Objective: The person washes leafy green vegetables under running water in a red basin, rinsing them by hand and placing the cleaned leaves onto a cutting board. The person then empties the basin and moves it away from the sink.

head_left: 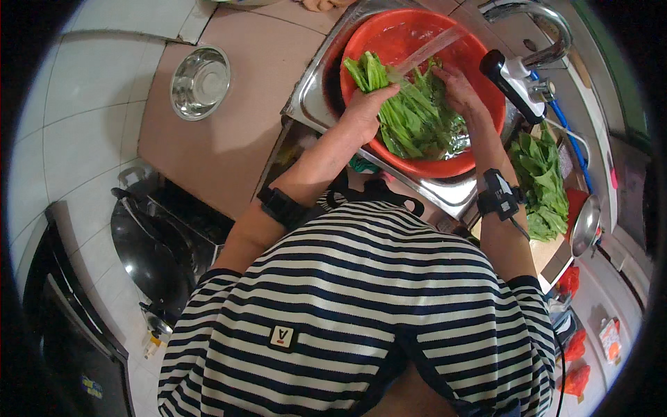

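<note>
A red plastic basin [417,166] sits in the stainless steel sink [307,99], with water and leafy greens [411,117] inside. My left hand [367,112] grips a bunch of the greens by its stalk end, thumb on top, over the basin's near left part. My right hand [458,88] is at the right side of the greens, its fingertips against the leaves; whether it grips any cannot be made out. From the curved chrome faucet [560,31] a stream of water [430,49] falls onto the greens between my hands.
More leafy greens [542,182] lie on a board right of the sink, beside a metal-lidded red pot [583,224]. A stainless steel bowl [200,83] stands on the pink tiled counter [260,68]. A black wok [151,250] is at the left.
</note>
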`<state>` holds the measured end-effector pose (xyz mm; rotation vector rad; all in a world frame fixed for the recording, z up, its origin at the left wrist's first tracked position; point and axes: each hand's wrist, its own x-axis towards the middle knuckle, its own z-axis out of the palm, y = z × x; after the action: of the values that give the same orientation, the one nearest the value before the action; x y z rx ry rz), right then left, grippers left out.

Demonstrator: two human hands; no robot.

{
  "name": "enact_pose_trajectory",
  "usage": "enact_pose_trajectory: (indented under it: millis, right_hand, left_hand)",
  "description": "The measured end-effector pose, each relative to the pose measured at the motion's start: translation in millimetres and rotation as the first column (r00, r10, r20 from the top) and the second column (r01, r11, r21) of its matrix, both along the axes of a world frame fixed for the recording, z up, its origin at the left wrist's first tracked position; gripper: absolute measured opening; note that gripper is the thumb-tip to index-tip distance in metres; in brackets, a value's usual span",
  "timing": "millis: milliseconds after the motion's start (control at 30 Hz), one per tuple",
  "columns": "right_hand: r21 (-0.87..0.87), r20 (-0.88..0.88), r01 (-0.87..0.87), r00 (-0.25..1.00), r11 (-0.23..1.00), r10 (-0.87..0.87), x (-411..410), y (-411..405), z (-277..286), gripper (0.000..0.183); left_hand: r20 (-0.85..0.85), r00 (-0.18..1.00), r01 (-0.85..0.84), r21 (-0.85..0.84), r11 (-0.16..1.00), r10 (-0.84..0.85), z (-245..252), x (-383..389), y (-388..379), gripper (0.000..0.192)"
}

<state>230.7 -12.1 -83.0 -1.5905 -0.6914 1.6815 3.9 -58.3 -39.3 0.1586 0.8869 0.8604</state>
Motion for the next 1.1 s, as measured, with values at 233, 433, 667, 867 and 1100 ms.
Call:
enact_pose_trajectory:
  millis: [233, 433, 667, 867, 1100]
  right_hand:
    - [-0.034, 0.208, -0.009, 0.978, 0.999, 0.016, -11, -7, 11, 0.056]
    - [0.088, 0.169, -0.429, 0.896, 0.899, 0.411, -24, -1, 16, 0.069]
    - [-0.006, -0.012, -0.242, 0.97, 0.97, 0.242, -14, -2, 18, 0.045]
    - [0.064, -0.141, -0.175, 0.973, 0.983, 0.182, -4, -15, 24, 0.019]
    - [0.091, -0.122, -0.171, 0.976, 0.981, 0.182, -19, -27, 30, 0.021]
  left_hand:
    - [-0.017, 0.999, 0.033, -0.037, 0.999, -0.033, 2, -1, -1, 0.029]
    - [-0.017, 0.999, 0.045, -0.022, 0.999, -0.045, -2, -1, -1, 0.028]
    - [-0.016, 0.998, 0.053, -0.002, 0.999, -0.053, -11, -1, 0, 0.022]
    - [-0.147, 0.988, 0.044, -0.046, 0.998, -0.05, -18, 10, 2, 0.019]
    - [-0.241, 0.964, 0.108, -0.029, 0.994, -0.112, -18, 17, 0, 0.022]
